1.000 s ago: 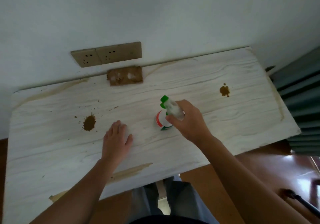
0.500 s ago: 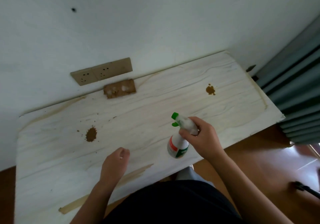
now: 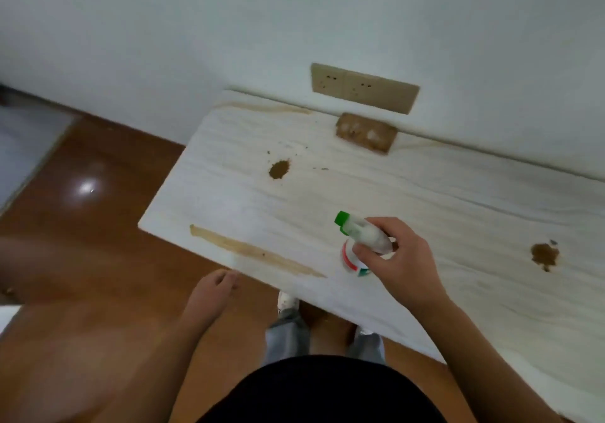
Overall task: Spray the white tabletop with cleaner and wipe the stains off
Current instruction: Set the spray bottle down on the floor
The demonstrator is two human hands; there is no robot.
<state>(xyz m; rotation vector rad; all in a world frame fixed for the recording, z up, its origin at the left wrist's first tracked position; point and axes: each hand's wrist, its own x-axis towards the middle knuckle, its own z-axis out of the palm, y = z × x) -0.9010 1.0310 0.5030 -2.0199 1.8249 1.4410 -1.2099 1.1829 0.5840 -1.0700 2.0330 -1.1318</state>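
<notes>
The white tabletop [image 3: 442,193] runs from centre to the right edge. A brown stain [image 3: 279,169] sits near its left end, and another brown stain [image 3: 544,255] lies at the far right. A long tan streak [image 3: 252,252] follows the front edge. My right hand [image 3: 397,260] grips the spray bottle [image 3: 358,242], white with a green nozzle pointing left, just above the table near the front. My left hand [image 3: 214,291] hangs off the table's front edge, fingers loosely curled, holding nothing.
A tan socket plate [image 3: 364,88] is on the wall, with a brown patch [image 3: 366,132] below it at the table's back edge. Glossy brown floor [image 3: 82,226] lies to the left. My legs and shoes [image 3: 288,301] stand under the front edge.
The view has swung left, so the table's left end and floor now show. My left hand has come off the tabletop to below its front edge. The bottle stays in my right hand.
</notes>
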